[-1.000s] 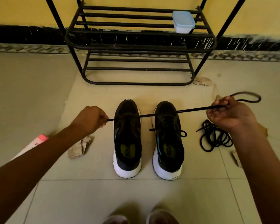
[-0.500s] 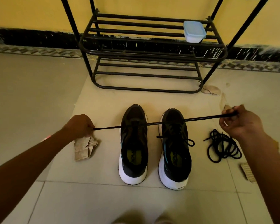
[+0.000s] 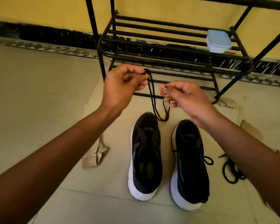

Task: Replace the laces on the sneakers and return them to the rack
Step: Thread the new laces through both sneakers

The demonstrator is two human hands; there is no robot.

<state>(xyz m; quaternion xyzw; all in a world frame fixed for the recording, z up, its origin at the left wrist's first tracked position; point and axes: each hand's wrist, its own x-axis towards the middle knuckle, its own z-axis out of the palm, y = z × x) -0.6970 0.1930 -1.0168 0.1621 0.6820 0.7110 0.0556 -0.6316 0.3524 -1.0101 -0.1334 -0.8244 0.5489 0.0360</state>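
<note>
Two black sneakers with white soles stand side by side on the floor, toes toward the rack: the left sneaker shows no lace, the right sneaker is laced. Above their toes my left hand pinches the top of a black lace, which hangs doubled in a loop. My right hand pinches the lace's other end lower down, close beside the left hand. A second black lace lies coiled on the floor to the right, partly hidden by my right forearm.
The black metal shoe rack stands against the yellow wall just beyond my hands, with a pale blue lidded container on its shelf. Torn cardboard scraps lie left of the sneakers, more pieces near the rack's right foot.
The lace was stretched taut across both sneakers between my hands. My hands have come together above the toes, so the lace now hangs folded in a loop. The view has tilted closer.
</note>
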